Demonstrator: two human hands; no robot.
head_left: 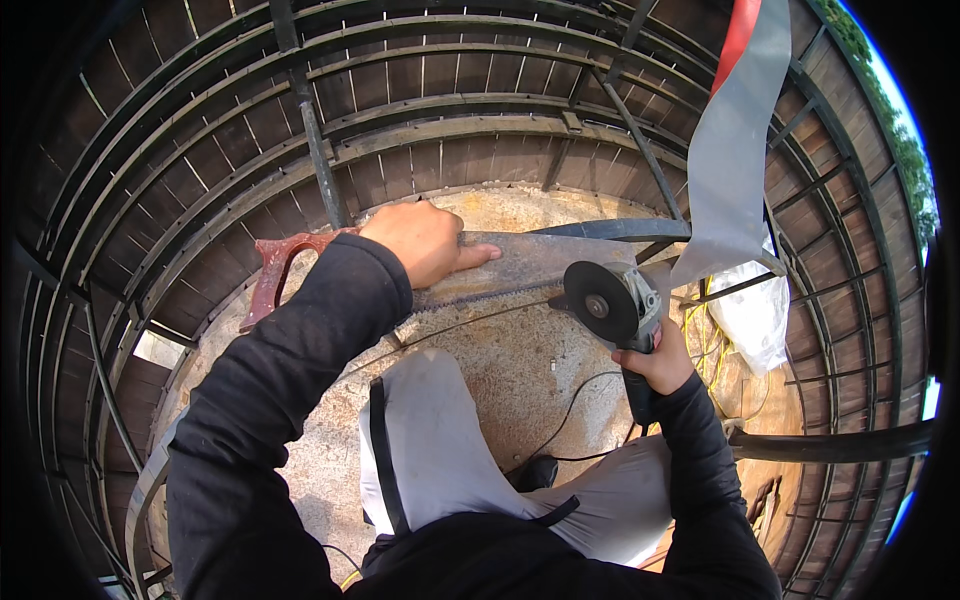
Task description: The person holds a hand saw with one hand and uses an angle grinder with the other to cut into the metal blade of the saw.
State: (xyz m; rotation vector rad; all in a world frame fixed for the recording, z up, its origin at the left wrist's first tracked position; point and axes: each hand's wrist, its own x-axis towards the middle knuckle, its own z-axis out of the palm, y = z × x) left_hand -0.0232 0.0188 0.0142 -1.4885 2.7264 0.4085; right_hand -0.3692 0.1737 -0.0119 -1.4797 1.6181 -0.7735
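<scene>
A hand saw (525, 260) with a worn red handle lies crosswise in front of me, its toothed edge toward me and its blade brownish. My left hand (425, 240) is closed over the blade's far edge close to the handle, the thumb lying along the blade. In my right hand (660, 360) is an angle grinder (640, 385), held by its dark body. Its black disc (602, 303) is at the blade's right end. I cannot tell whether the disc touches the saw. The fingers beneath the grinder are mostly hidden.
A grey strip with a red edge (740, 130) hangs at the right. Behind the saw is a dark metal bar (630, 230). Clear plastic (750, 310) and yellow cord (705, 345) lie to the right. A black cable (575, 400) crosses the stained floor (510, 360). Railings and planks curve around.
</scene>
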